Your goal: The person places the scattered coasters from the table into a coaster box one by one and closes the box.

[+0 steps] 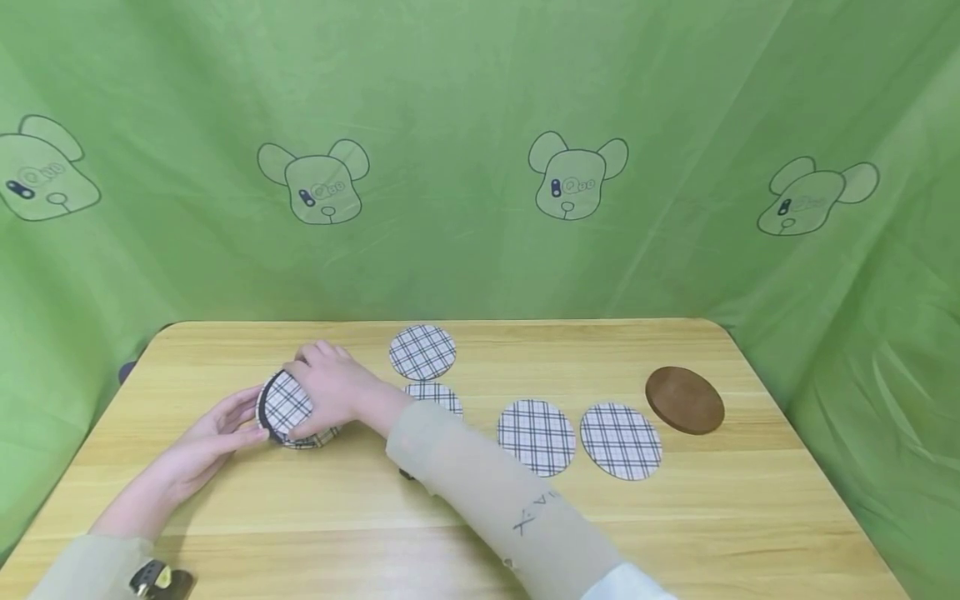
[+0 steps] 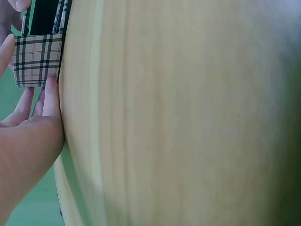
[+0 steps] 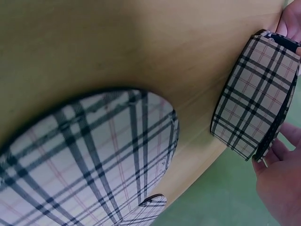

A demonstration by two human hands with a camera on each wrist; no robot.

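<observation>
A round plaid coaster holder (image 3: 254,96) with a dark inside stands on the left part of the table. My left hand (image 1: 213,437) holds its left side, thumb and fingers spread along the wall. From above, my right hand (image 1: 333,387) spans a plaid coaster (image 1: 285,402) at the holder's top, thumb at the near edge and fingers at the far edge. A black crescent shows along the coaster's left side. The left wrist view catches the holder's plaid wall (image 2: 37,61) with fingertips against it. The palm side of my right hand is hidden in the head view.
More plaid coasters lie flat: one at the back (image 1: 422,352), one partly behind the right forearm (image 1: 435,396), and two at centre right, a nearer one (image 1: 536,437) and another (image 1: 621,442). A brown disc (image 1: 685,400) lies far right. Green cloth (image 1: 465,250) hangs behind the table.
</observation>
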